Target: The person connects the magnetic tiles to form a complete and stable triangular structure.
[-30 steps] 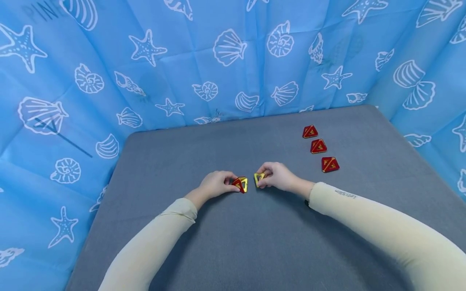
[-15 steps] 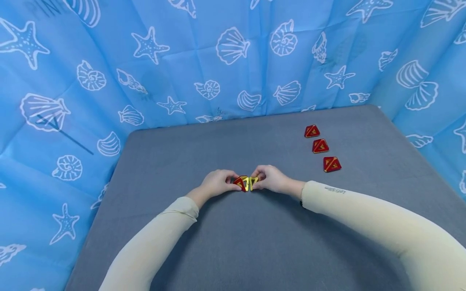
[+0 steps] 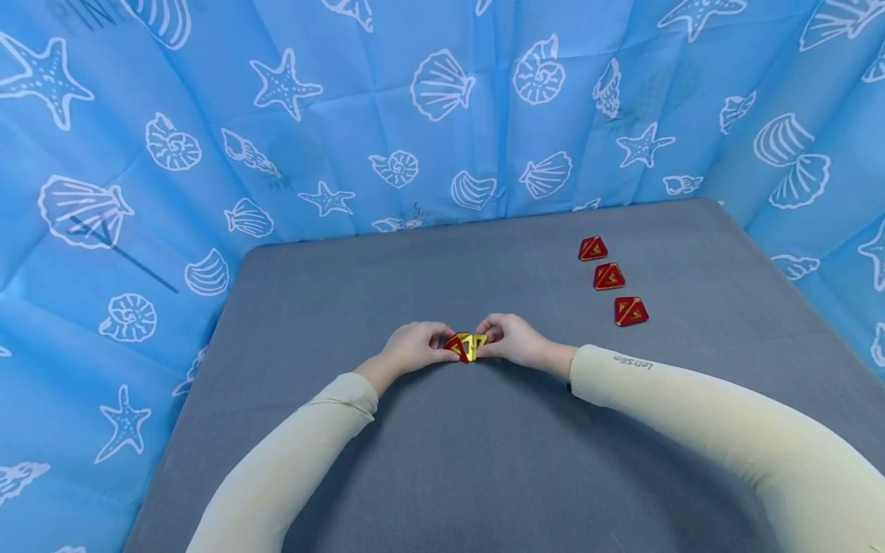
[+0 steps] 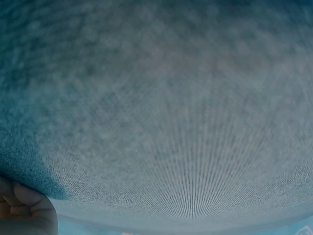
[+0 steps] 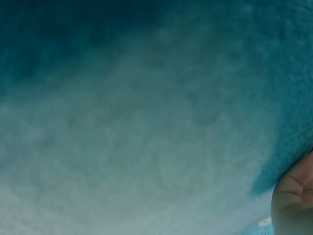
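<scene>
In the head view, my left hand [image 3: 409,347] pinches a red triangle magnetic tile [image 3: 455,349] near the middle of the table. A yellow triangle tile stands joined at an angle to its right side. From the right, my right hand [image 3: 520,342] pinches another yellow triangle tile [image 3: 480,342] between thumb and fingers. Its edge is right against the left hand's tiles, and the fingers cover part of it. Both wrist views show mostly table cloth, with only part of the left hand [image 4: 29,210] and of the right hand [image 5: 293,198] at the lower corners; the tiles are outside them.
Three flat pieces, each red with yellow lines, lie in a slanting row at the back right: a far one [image 3: 592,248], a middle one [image 3: 608,276] and a near one [image 3: 631,311]. A blue shell-print curtain [image 3: 442,115] hangs behind the grey table [image 3: 429,461].
My right hand has moved left with its yellow tile, closing the gap to the tiles in my left hand. The left hand has stayed nearly still.
</scene>
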{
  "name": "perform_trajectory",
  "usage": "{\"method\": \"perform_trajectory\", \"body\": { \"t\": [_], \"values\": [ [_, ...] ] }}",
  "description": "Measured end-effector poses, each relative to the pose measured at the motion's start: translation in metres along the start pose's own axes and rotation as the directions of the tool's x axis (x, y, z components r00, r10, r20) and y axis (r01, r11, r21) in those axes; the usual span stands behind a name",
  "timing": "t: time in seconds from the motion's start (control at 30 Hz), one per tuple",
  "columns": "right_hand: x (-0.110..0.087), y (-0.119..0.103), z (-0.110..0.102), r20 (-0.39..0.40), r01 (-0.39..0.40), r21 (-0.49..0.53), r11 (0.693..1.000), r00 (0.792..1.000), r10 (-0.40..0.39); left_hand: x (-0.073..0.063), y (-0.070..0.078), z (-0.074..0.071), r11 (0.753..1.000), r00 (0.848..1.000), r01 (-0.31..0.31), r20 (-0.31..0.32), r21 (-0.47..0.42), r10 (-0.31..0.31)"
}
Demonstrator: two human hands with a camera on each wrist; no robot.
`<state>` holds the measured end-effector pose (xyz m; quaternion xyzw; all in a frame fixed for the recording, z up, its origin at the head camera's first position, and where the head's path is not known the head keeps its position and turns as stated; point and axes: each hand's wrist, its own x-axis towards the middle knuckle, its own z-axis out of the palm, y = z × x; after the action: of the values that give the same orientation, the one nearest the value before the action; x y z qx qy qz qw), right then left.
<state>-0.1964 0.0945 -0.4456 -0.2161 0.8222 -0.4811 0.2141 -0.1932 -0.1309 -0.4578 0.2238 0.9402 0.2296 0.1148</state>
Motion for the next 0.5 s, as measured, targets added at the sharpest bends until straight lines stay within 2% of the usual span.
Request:
{"method": "perform_trajectory", "body": {
  "t": [0.13,0.3,0.5],
  "values": [
    [-0.0004,-0.0006,0.0009,0.004,0.006,-0.004,1.0,1.0,-0.006,-0.0005,-0.0006,0.0009,1.0,1.0,-0.008,0.006,0.008,0.008],
    [-0.0017,-0.002,0.0017,0.0,-0.005,-0.016,1.0,1.0,0.005,-0.0008,0.0013,0.0017,0.997,1.0,-0.022,0.009,0.074,0.021],
    [-0.0027,-0.0035,0.003,-0.034,-0.044,-0.031,0.999,0.999,0.043,-0.0008,0.0074,0.0019,0.994,1.0,0.007,0.001,0.111,-0.008]
  ]
}}
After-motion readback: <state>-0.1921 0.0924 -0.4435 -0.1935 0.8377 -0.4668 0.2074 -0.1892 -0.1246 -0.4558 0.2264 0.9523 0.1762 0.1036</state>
